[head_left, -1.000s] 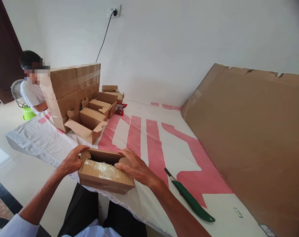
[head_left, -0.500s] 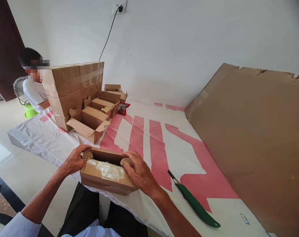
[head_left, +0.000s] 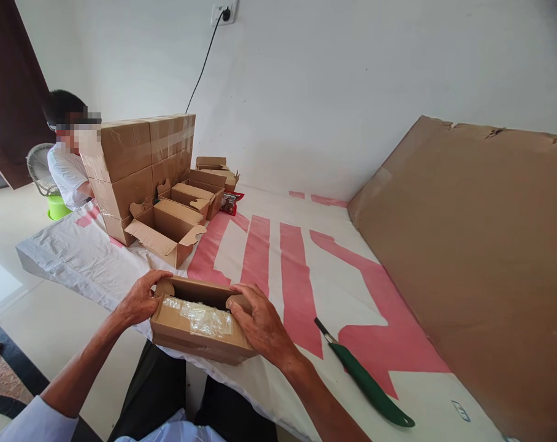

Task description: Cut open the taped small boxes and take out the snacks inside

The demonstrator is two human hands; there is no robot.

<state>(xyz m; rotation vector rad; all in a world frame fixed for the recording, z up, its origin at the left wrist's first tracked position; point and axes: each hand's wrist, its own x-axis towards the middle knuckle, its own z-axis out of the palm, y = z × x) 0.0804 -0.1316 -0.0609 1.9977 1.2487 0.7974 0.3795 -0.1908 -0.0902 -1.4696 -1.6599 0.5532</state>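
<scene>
Directly in front of me, at the near edge of the cloth-covered table, is a small cardboard box (head_left: 198,341) with its top partly open and clear tape along its near flap. My left hand (head_left: 143,299) grips the box's left end, fingers over the far corner. At the right end, my right hand (head_left: 259,319) is closed around the corner and side flap, its thumb on the near side. The box's inside is dark, and I cannot make out what is in it. To the right of my right hand lies a knife with a green handle or sheath (head_left: 373,383).
Several open cardboard boxes (head_left: 168,230) stand at the left, beside a stack of taped boxes (head_left: 131,178). A red packet (head_left: 231,202) lies behind them. A large cardboard sheet (head_left: 481,264) leans at the right. Behind the stack sits a person (head_left: 67,169) near a fan (head_left: 40,169).
Both hands stay on the box in nearly the same pose. The view has shifted very slightly, and the person at the left has moved a little to the right.
</scene>
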